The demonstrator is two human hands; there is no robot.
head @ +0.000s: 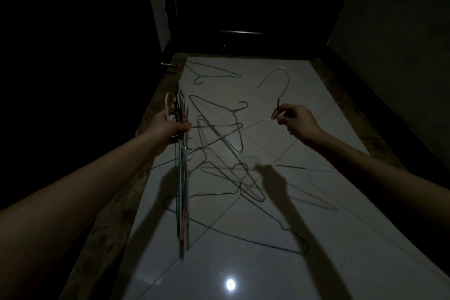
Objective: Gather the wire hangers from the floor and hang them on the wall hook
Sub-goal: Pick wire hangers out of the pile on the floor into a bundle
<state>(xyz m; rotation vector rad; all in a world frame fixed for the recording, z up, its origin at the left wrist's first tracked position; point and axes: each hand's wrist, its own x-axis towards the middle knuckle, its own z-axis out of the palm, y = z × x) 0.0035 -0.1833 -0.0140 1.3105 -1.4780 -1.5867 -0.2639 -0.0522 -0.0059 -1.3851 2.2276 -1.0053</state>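
The room is dim. My left hand point(174, 123) grips a bundle of several wire hangers point(182, 190) by their hooks; they hang straight down over the floor's left side. My right hand point(295, 120) pinches the neck of a single pale wire hanger point(280, 73), held above the floor with its hook curving up and away. Several more wire hangers point(219, 134) lie tangled on the white tiled floor point(304, 263) between my hands, another hanger point(211, 72) lies farther off, and a large hanger point(287, 243) lies nearest me. No wall hook is visible.
The narrow tiled strip runs between a dark wall point(389, 19) on the right and a brownish floor border point(109, 226) on the left. A dark doorway point(238, 7) closes the far end. A lamp reflection point(230, 284) glares on the near tiles.
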